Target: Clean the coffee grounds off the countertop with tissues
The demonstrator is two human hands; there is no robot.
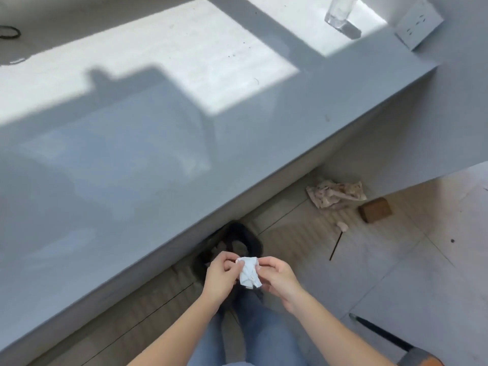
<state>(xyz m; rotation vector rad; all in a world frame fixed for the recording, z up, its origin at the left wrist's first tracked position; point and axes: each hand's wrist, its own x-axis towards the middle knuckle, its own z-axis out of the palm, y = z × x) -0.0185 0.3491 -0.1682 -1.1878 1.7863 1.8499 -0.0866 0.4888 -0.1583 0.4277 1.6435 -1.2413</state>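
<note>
A crumpled white tissue hangs between my two hands, below the front edge of the grey countertop. My left hand pinches its upper left corner and my right hand pinches its upper right side. Both hands are over the floor, just above a dark bin that stands partly under the counter. A few tiny dark specks lie on the sunlit far part of the countertop.
A clear glass object stands at the counter's far right, by a white wall socket. On the tiled floor lie crumpled stained paper and a small brown block. A dark hair tie lies at far left.
</note>
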